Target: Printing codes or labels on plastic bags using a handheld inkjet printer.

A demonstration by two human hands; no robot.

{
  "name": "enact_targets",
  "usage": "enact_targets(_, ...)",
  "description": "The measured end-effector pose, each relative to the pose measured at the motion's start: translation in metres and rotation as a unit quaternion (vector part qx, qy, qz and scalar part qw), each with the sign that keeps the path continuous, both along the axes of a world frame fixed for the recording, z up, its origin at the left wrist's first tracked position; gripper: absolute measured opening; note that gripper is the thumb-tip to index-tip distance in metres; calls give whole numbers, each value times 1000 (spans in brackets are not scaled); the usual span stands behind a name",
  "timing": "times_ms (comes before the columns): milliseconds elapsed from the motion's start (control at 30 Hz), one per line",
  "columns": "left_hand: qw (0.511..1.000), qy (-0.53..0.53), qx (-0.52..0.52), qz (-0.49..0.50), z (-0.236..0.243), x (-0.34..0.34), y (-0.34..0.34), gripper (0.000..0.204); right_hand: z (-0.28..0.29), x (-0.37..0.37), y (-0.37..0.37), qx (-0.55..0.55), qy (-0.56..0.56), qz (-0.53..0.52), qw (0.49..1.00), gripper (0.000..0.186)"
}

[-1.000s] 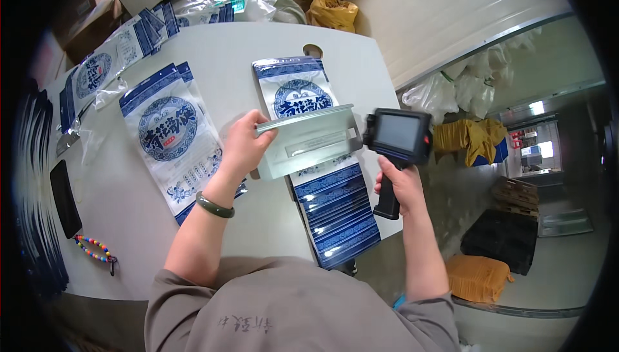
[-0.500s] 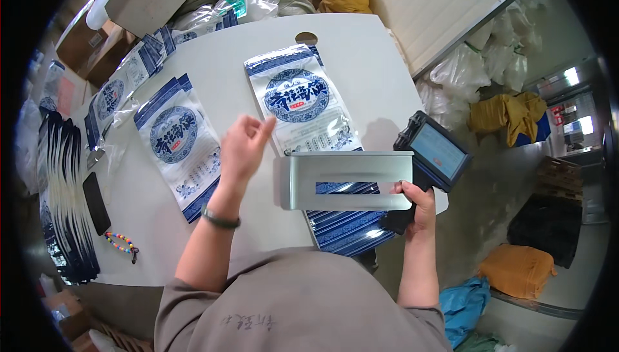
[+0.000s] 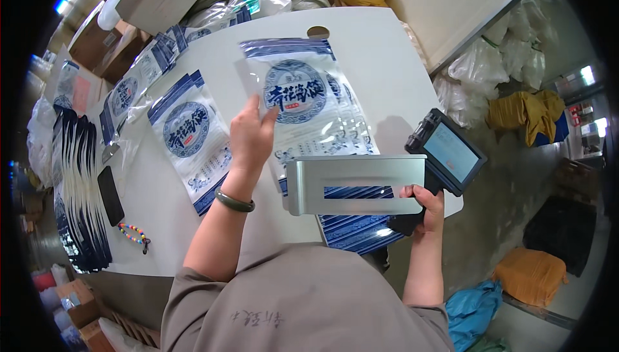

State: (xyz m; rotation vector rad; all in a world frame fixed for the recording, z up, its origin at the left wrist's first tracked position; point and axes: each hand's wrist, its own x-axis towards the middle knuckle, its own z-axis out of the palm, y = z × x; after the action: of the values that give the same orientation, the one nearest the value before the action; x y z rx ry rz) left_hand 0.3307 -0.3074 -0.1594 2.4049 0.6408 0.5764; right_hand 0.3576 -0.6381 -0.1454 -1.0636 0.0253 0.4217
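Head: our left hand [image 3: 251,136], nearer, pinches the left edge of the upper blue-and-white pouch [image 3: 296,87], which lies lengthwise away from us. Our right hand [image 3: 429,207] clasps the handheld printer [image 3: 453,150] and slotted metal bracket [image 3: 358,170].

Blue characters [image 3: 297,93] and red labels [image 3: 292,105] are printed on bags [image 3: 290,135], dark characters [image 3: 258,318] on the shirt [image 3: 303,281]; the screen [image 3: 453,151] cannot be read.

Phone [image 3: 111,197] on tbl [image 3: 380,55], bag pile [image 3: 186,129] R of it; plate [image 3: 306,187] over R-side bags [image 3: 348,132], handheld unit [image 3: 451,150] R of plate.
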Motion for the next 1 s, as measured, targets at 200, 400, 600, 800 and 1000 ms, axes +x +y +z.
enact_targets(200, 997, -13, 73, 16, 23, -20, 8, 20, 11, -3, 5, -33, -17, -10, 999, 30)
enact_targets(400, 984, 36, 20, 173, -8, -122, 163, 31, 12, -3, -2, -14, 12, 39, 999, 23)
enact_targets(600, 875, -30, 427, 226, 0, -123, 140, 39, 10, 4, 2, 5, -4, 34, 999, 17)
enact_targets(800, 774, 47, -584, -241, 39, -83, 2, 33, 10, 7, 12, 6, -11, 58, 998, 29)
enact_targets(1000, 861, -53, -482, -156, 22, -49, -2, 29, 25, 9, 7, -15, -4, 6, 1000, 57)
